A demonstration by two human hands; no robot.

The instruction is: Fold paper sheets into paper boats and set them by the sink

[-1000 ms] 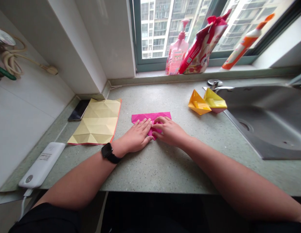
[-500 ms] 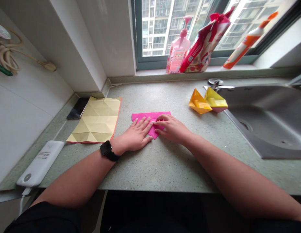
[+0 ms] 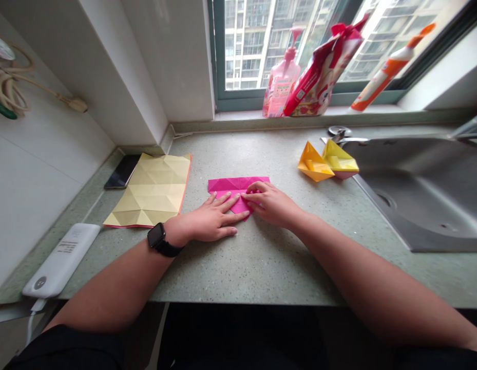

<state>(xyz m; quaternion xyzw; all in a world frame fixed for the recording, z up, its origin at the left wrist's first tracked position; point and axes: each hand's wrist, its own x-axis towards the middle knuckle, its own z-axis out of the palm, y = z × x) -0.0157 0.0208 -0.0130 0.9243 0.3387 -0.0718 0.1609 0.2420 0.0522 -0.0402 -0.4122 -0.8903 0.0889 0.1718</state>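
A folded pink paper lies on the speckled grey counter in front of me. My left hand, with a black watch on its wrist, lies flat with its fingers stretched out over the paper's near left part. My right hand rests on the paper's right part, fingers bent and pressed down on a fold. Most of the paper's near half is hidden under both hands.
A creased yellow sheet and a dark phone lie to the left, a white power bank nearer. Two folded paper boats sit beside the steel sink. A pink pump bottle, red pouch and orange bottle stand on the windowsill.
My left hand has slid back toward me and turned so its fingers point right across the paper's lower edge. My right hand has stayed on the fold.
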